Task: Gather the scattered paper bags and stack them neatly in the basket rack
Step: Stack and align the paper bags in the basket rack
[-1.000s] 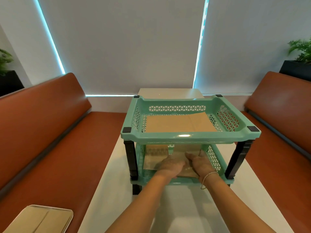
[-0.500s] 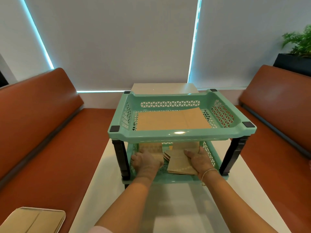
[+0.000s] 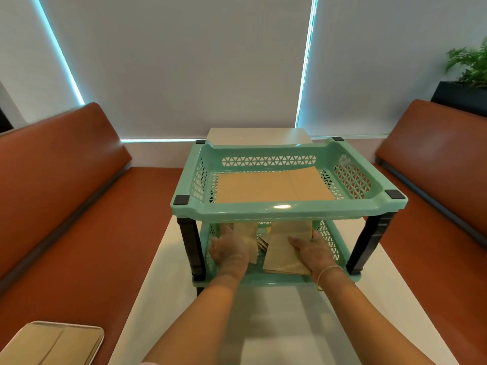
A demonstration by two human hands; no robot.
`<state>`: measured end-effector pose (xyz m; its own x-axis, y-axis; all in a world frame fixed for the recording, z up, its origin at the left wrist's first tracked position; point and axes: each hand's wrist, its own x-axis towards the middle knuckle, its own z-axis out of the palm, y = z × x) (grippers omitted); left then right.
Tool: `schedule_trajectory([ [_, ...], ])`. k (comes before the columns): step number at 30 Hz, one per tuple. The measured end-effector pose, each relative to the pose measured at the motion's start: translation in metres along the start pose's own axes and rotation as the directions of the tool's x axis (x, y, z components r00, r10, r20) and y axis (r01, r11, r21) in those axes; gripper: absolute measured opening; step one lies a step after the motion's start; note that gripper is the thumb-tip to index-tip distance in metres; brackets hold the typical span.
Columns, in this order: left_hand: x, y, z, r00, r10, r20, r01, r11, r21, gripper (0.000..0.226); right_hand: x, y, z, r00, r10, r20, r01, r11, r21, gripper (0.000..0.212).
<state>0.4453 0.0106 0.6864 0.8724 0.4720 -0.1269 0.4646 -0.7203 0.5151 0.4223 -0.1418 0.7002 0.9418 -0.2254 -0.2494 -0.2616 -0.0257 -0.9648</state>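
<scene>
Brown paper bags [image 3: 283, 252] lie under your right hand [image 3: 312, 250], its fingers flat and relaxed on the stack in the lower tier of the mint basket rack [image 3: 287, 206]. Your left hand [image 3: 232, 250] rests flat on a second pile [image 3: 251, 234] beside it. Another bag [image 3: 271, 188] lies in the top tier.

No readable text, label, brand, number or sign anywhere here. The brown paper bags [image 3: 272, 191] in the green basket rack [image 3: 287, 206] show plain faces, and the bag under the fingers [image 3: 292, 239] carries only faint marks too blurred to read.
</scene>
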Motion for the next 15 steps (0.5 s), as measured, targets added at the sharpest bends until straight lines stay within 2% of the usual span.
schedule_trajectory([
  [3,-0.001,0.006,-0.014,0.992,0.054,0.110,-0.020,0.957,-0.288,0.033,0.000,0.000,0.000,1.000,0.013,-0.006,-0.013,1.000,0.002,0.029],
  [5,-0.002,0.010,-0.021,0.982,0.041,0.186,0.069,0.835,-0.546,0.029,0.000,0.001,0.001,1.000,0.026,-0.017,-0.026,1.000,0.004,0.030],
  [7,-0.002,0.013,-0.025,0.966,0.028,0.256,0.159,0.716,-0.680,0.020,0.000,0.000,0.003,0.998,0.024,-0.051,-0.025,1.000,-0.016,0.029],
  [8,-0.004,0.015,-0.026,0.955,0.050,0.293,0.176,0.697,-0.695,0.017,0.001,0.001,0.003,0.998,0.016,-0.065,-0.019,0.999,-0.037,0.028],
  [12,-0.015,0.018,-0.024,0.901,0.166,0.402,0.111,0.806,-0.581,0.007,0.001,-0.001,0.007,0.993,-0.017,-0.116,0.010,0.998,-0.056,0.030],
  [14,-0.022,0.021,-0.019,0.896,0.176,0.409,0.068,0.853,-0.517,0.020,0.003,-0.002,0.009,0.990,-0.016,-0.141,0.013,1.000,-0.024,0.038],
  [15,-0.023,0.023,-0.016,0.905,0.172,0.389,0.040,0.877,-0.480,0.036,0.003,-0.003,0.010,0.990,-0.017,-0.141,0.014,1.000,-0.026,0.040],
])
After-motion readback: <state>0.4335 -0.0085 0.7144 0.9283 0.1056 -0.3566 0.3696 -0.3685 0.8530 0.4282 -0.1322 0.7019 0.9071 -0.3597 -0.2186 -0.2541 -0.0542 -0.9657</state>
